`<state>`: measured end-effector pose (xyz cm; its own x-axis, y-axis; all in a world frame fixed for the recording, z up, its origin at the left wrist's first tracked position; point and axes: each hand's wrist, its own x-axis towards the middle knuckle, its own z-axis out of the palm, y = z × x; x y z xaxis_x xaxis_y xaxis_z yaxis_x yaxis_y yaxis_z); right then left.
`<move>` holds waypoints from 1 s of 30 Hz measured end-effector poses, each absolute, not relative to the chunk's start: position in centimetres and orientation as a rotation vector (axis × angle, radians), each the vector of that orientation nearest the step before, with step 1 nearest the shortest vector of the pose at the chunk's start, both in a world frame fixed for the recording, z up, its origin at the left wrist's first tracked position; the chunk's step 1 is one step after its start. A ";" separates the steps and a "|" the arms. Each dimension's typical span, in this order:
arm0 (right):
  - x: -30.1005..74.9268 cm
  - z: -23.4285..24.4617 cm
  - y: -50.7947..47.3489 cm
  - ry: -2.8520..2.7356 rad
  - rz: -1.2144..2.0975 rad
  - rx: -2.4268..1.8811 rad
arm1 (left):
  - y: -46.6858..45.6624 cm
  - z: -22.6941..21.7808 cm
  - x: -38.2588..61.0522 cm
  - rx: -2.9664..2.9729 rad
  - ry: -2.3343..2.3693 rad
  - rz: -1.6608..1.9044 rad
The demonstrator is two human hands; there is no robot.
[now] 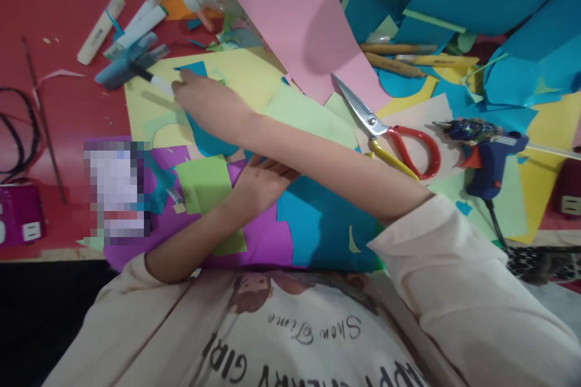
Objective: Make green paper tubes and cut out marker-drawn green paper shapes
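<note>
Two bare hands work over a cluttered red table (86, 115), the right forearm (327, 160) crossing above the left hand (265, 184); the right hand (209, 103) has its fingers closed round a slim white marker with a dark end (161, 84), which points leftward to a loose cluster of white and blue markers (140, 27); whether that end is a cap or a nib I cannot tell. Beneath the right hand lies a bright blue paper piece with a rounded lower end (213, 139), upon a pale yellow paper sheet (145, 121); the left hand's fingers are partly hidden, so I cannot tell whether they grip anything; near it are a lime-green paper square (204, 184) and a large blue paper sheet (322, 224).

Handling the marker well, I judge, calls for a light, steady grip, with its dark end clear of the paper until wanted; freeing the left hand from under the forearm should let it brace the sheet; the metal scissors with red and yellow handles (373, 124) lie close to that arm, so sideways swings deserve care; the dark blue glue gun (485, 163), farther right, might be hot.
</note>
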<state>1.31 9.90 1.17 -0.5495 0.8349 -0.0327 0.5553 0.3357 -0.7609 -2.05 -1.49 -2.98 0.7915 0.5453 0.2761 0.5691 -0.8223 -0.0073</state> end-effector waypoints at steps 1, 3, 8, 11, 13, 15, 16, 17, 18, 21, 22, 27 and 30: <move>3.1 1.7 9.7 -2.244 1.015 -1.245 | -1.5 -2.8 -1.9 -2.905 -0.899 -0.438; 7.4 2.6 9.0 -2.201 1.016 -1.265 | -1.5 -2.4 -1.7 -2.928 -0.904 -0.476; 17.1 3.5 6.0 -1.385 1.333 -1.348 | -1.8 -2.1 -1.7 -2.942 -0.921 -0.413; 20.2 2.9 4.0 -1.350 1.106 -1.356 | -2.0 -2.3 -1.7 -2.926 -0.919 -0.400; 21.0 2.2 2.8 -1.430 0.981 -1.386 | -2.0 -2.2 -1.7 -2.921 -0.909 -0.385; 21.2 1.5 2.0 -1.533 0.859 -1.413 | -2.0 -2.1 -1.8 -2.935 -0.900 -0.375; 21.1 1.2 1.8 -1.595 0.783 -1.426 | -2.0 -2.0 -1.8 -2.944 -0.902 -0.377; 21.1 1.0 1.7 -1.662 0.698 -1.447 | -2.0 -2.0 -1.8 -2.955 -0.905 -0.378; 21.0 0.8 1.6 -1.732 0.615 -1.471 | -2.0 -1.9 -1.8 -2.965 -0.911 -0.381; 21.1 0.5 1.7 -1.913 0.480 -1.546 | -2.0 -1.8 -1.7 -2.979 -0.916 -0.384; 21.2 0.4 1.7 -1.964 0.472 -1.547 | -2.0 -1.7 -1.7 -2.979 -0.911 -0.382; 21.4 -0.5 1.6 -2.076 0.410 -1.564 | -2.0 -1.4 -1.6 -3.003 -0.906 -0.377; 21.2 -0.8 1.4 -2.049 0.387 -1.604 | -1.9 -1.2 -1.6 -3.020 -0.910 -0.372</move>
<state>21.19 1.41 -0.85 -0.1764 0.9611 0.2127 0.8173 0.2634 -0.5125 -1.58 -1.95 -1.22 0.8084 0.5487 0.2131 0.5406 -0.8353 0.1000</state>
